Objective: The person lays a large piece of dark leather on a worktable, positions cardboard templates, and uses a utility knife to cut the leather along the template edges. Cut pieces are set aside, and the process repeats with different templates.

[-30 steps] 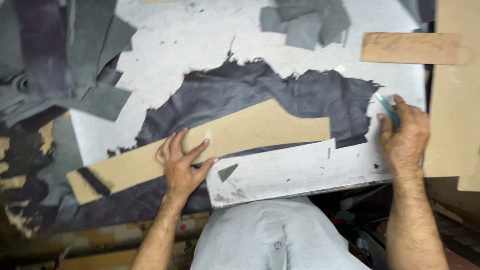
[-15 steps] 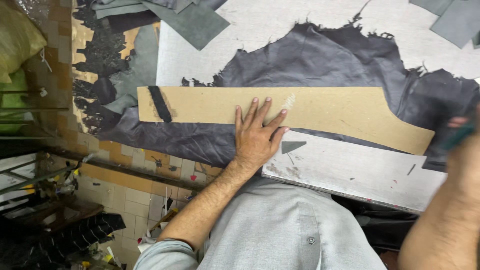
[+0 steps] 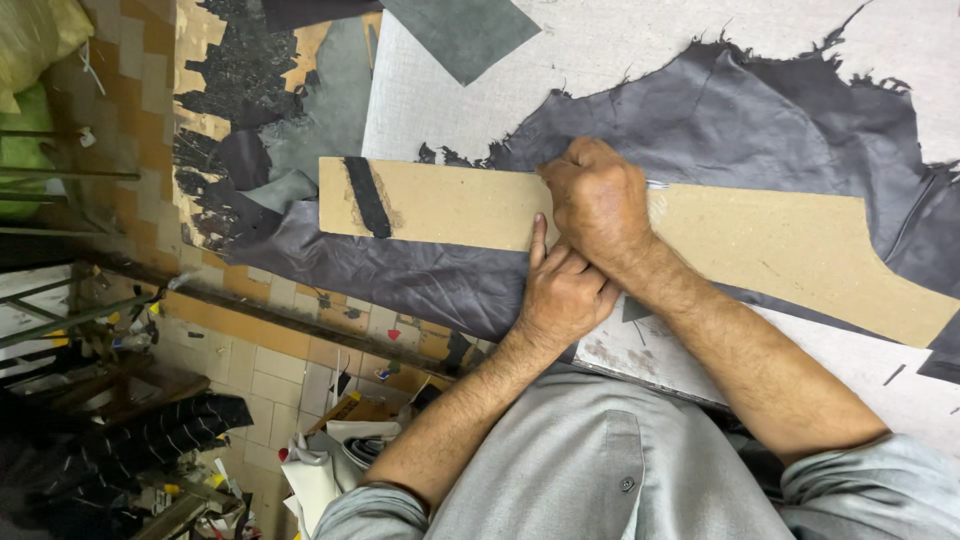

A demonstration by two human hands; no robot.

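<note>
Cardboard template (image 3: 760, 240) lies flat across the dark leather hide (image 3: 760, 120) on the pale counter (image 3: 620, 45). The hands touch: the left hand (image 3: 562, 292) presses the template's near edge, and the right hand (image 3: 598, 200) is fisted on a thin tool (image 3: 655, 185) at its far edge. Open counter lies beyond the hide's ragged edge.

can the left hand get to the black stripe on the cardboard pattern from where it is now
Probably yes. The left hand presses on the cardboard pattern, and the black stripe lies further along the same bare board, nothing between. The right hand crosses above it on the other side.
</note>
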